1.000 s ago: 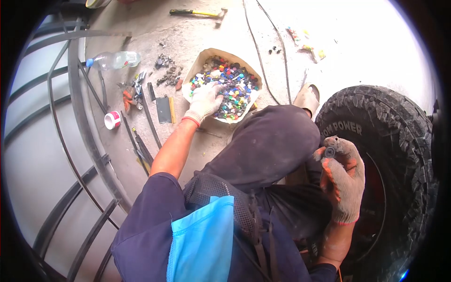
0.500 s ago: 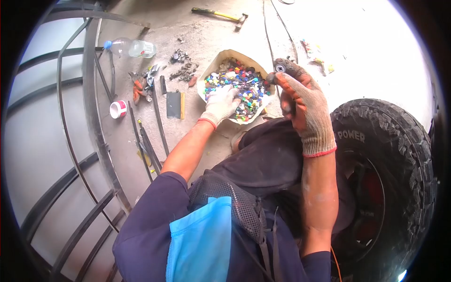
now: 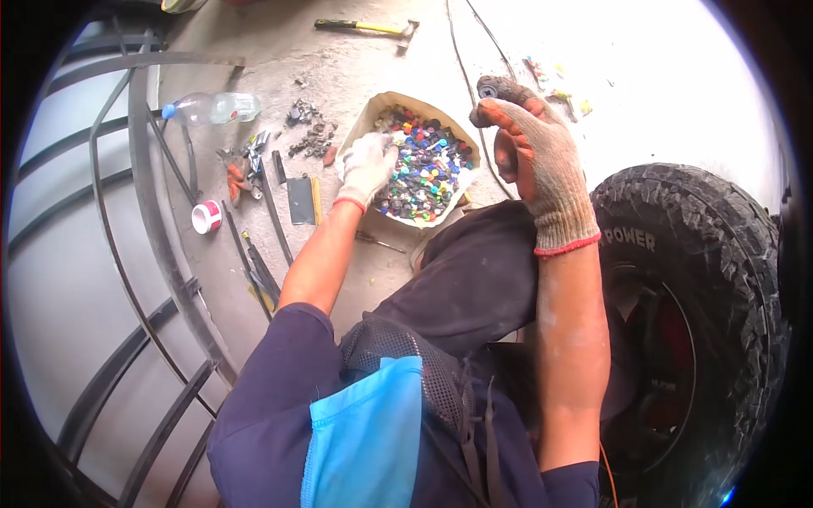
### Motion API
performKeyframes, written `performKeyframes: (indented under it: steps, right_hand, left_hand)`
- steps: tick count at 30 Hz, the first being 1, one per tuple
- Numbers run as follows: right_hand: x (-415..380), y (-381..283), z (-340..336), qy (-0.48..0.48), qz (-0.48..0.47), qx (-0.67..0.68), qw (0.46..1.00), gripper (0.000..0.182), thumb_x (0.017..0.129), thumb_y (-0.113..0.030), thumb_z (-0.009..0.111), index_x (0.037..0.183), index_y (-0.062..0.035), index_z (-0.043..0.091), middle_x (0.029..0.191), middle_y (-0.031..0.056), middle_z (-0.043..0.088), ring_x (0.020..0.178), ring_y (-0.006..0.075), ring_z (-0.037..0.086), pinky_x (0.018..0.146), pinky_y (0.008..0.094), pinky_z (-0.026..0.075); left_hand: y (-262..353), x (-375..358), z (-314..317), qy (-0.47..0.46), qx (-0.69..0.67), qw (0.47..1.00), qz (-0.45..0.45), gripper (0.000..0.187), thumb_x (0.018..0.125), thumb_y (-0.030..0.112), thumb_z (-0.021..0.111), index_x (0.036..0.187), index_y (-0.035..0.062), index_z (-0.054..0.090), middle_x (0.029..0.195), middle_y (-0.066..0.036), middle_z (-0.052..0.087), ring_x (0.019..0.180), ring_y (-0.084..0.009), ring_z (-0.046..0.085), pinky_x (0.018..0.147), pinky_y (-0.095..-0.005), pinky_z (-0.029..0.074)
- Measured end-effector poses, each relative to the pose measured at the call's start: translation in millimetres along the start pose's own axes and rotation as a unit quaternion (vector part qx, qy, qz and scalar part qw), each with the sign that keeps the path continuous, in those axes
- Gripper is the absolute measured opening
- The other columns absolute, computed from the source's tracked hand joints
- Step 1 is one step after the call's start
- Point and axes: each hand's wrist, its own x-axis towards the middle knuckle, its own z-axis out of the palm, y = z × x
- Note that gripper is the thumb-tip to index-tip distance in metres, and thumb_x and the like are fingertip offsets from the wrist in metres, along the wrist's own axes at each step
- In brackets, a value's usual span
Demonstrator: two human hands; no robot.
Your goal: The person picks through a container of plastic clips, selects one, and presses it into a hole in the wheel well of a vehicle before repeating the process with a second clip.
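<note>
My left hand [image 3: 369, 166], in a pale work glove, is over the left side of a cream container [image 3: 356, 127] full of small multicoloured pieces [image 3: 432, 161]. Its fingers point down toward the pieces and are too small to make out, so whether they hold anything is unclear. My right hand [image 3: 529, 127], in a soiled glove with orange-red fingers, is raised to the right of the container. Between its thumb and index finger it pinches a small dark round piece [image 3: 488, 91] with a cross mark on its face.
A large tyre [image 3: 694, 245] stands at the right. Metal frame bars [image 3: 157, 186] run along the left. On the floor are a hammer [image 3: 364, 27], a plastic bottle [image 3: 212, 108], a cup [image 3: 206, 218], a screwdriver [image 3: 381, 243] and dark metal bits [image 3: 312, 140].
My left hand has moved left within the container, uncovering more of the pieces. My right hand still holds the round piece, now turned a little. The whole view has shifted slightly.
</note>
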Motion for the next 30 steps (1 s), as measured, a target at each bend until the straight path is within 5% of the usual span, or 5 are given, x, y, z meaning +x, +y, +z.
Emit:
performKeyframes:
  steps: [3, 10, 12, 22, 30]
  right_hand:
    - [2, 7, -9, -0.018, -0.034, 0.034, 0.999, 0.037, 0.094, -0.023, 0.072, 0.121, 0.0003, 0.064, 0.084, 0.0015, 0.069, 0.049, 0.0065, 0.051, 0.041, 0.0237, 0.036]
    - [7, 2, -9, -0.012, -0.070, 0.033, 0.997, 0.041, 0.095, -0.023, 0.070, 0.126, 0.0015, 0.061, 0.094, 0.0053, 0.069, 0.050, 0.0072, 0.051, 0.042, 0.0236, 0.039]
    - [6, -6, -4, 0.028, 0.002, 0.039, 0.999, 0.041, 0.094, -0.024, 0.070, 0.126, 0.0005, 0.062, 0.093, 0.0053, 0.069, 0.050, 0.0080, 0.052, 0.041, 0.0246, 0.038]
    - [7, -5, 0, 0.014, -0.003, 0.007, 1.000, 0.039, 0.093, -0.024, 0.071, 0.125, -0.0020, 0.063, 0.090, 0.0049, 0.069, 0.047, 0.0088, 0.051, 0.040, 0.0253, 0.039]
    - [9, 4, -2, -0.011, -0.030, 0.024, 0.999, 0.038, 0.094, -0.025, 0.070, 0.125, -0.0029, 0.063, 0.093, 0.0031, 0.071, 0.048, 0.0082, 0.053, 0.041, 0.0235, 0.036]
  left_hand:
    - [-16, 28, 31, 0.035, 0.012, 0.999, 0.003, 0.049, 0.097, 0.043, 0.057, 0.134, 0.0116, 0.064, 0.141, -0.015, 0.057, 0.132, -0.0354, 0.053, 0.109, -0.0488, 0.043]
    - [9, 42, 31, -0.100, 0.096, 0.985, -0.100, 0.058, 0.098, 0.055, 0.053, 0.135, 0.0118, 0.063, 0.139, -0.018, 0.058, 0.133, -0.0363, 0.052, 0.110, -0.0517, 0.042]
    - [0, 31, 33, -0.081, 0.094, 0.989, -0.077, 0.055, 0.098, 0.053, 0.053, 0.133, 0.0118, 0.064, 0.133, -0.017, 0.060, 0.130, -0.0359, 0.054, 0.108, -0.0514, 0.043]
    - [14, 15, 14, -0.116, 0.123, 0.984, -0.059, 0.054, 0.097, 0.052, 0.056, 0.133, 0.0120, 0.064, 0.131, -0.015, 0.060, 0.129, -0.0356, 0.055, 0.108, -0.0494, 0.043]
    - [23, 16, 22, -0.056, 0.022, 0.998, -0.019, 0.055, 0.097, 0.051, 0.058, 0.134, 0.0108, 0.062, 0.136, -0.016, 0.060, 0.131, -0.0353, 0.053, 0.111, -0.0473, 0.041]
